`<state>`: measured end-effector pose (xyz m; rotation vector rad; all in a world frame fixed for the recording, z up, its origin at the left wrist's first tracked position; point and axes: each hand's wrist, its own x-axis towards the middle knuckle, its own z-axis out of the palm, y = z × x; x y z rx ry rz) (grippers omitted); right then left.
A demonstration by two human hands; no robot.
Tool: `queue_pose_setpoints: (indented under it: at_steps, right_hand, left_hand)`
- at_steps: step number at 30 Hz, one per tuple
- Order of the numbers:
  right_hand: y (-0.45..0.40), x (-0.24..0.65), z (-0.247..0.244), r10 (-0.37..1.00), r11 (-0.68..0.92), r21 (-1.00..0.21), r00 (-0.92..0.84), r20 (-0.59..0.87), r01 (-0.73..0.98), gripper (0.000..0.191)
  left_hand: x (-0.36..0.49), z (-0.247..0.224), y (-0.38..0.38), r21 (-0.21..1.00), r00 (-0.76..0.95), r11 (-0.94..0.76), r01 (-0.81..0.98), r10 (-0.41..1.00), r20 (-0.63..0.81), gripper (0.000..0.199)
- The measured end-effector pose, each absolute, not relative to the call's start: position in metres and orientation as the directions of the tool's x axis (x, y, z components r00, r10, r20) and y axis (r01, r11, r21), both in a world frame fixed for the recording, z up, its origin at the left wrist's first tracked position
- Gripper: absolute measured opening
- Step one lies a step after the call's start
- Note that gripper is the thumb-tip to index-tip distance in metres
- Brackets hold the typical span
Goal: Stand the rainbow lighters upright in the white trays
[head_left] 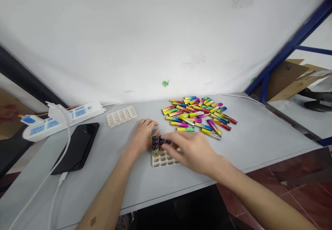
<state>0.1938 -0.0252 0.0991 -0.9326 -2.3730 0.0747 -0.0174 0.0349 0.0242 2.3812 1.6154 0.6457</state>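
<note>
My left hand rests on the table at the left edge of a pale tray with rows of oval holes. Its fingers are stretched out and the thumb lies against the tray's back corner. Several black-topped lighters stand upright in the tray's left part; the front one shows a clear yellowish body. My right hand reaches over the tray from the right, slightly blurred. Its thumb and forefinger close around the black top of one lighter. The palm and fingers hide the tray's right part.
A pile of shiny multicoloured lighter sleeves lies at the back right. A second pale tray sits at the back left. Further left are a black phone with a white cable and a white power strip. The wall bounds the table behind.
</note>
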Motion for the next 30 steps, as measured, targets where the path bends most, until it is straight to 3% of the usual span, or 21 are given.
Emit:
queue_pose_setpoints:
  at_steps: [2,4,7,9,12,17,20,23,27,30]
  right_hand:
    - [-0.004,0.208,0.107,0.741,0.647,-0.342,-0.454,0.495,0.682,0.023]
    - [0.022,0.223,0.107,0.853,0.493,-0.41,-0.333,0.401,0.768,0.022]
    - [0.06,0.244,0.091,0.934,0.337,-0.395,-0.251,0.256,0.855,0.025]
    - [0.077,0.253,0.073,0.945,0.318,-0.345,-0.268,0.186,0.883,0.029]
    - [0.088,0.258,0.048,0.936,0.341,-0.285,-0.293,0.197,0.896,0.034]
    - [0.084,0.256,0.032,0.882,0.43,-0.373,-0.294,0.368,0.822,0.019]
    - [0.08,0.259,0.036,0.866,0.444,-0.544,-0.186,0.464,0.713,0.023]
    - [0.076,0.262,0.041,0.909,0.352,-0.752,-0.012,0.417,0.557,0.03]
    - [0.073,0.261,0.046,0.984,0.151,-0.977,0.07,0.162,0.149,0.033]
    - [0.074,0.258,0.048,0.999,-0.037,-0.985,0.018,-0.041,-0.166,0.036]
  left_hand:
    - [-0.017,0.025,0.035,0.386,0.304,-0.375,0.843,0.923,0.235,0.024]
    - [-0.016,0.025,0.036,0.382,0.288,-0.352,0.855,0.933,0.216,0.024]
    - [-0.016,0.024,0.038,0.39,0.273,-0.341,0.855,0.936,0.221,0.023]
    - [-0.017,0.023,0.04,0.397,0.26,-0.335,0.854,0.937,0.233,0.022]
    - [-0.018,0.02,0.042,0.401,0.241,-0.32,0.858,0.942,0.236,0.02]
    - [-0.02,0.015,0.046,0.389,0.236,-0.316,0.865,0.942,0.24,0.02]
    - [-0.021,0.014,0.049,0.373,0.236,-0.307,0.876,0.945,0.226,0.021]
    - [-0.02,0.016,0.05,0.36,0.232,-0.294,0.885,0.95,0.207,0.021]
    - [-0.021,0.017,0.05,0.369,0.245,-0.306,0.877,0.948,0.204,0.021]
    - [-0.023,0.015,0.05,0.371,0.244,-0.307,0.877,0.947,0.208,0.021]
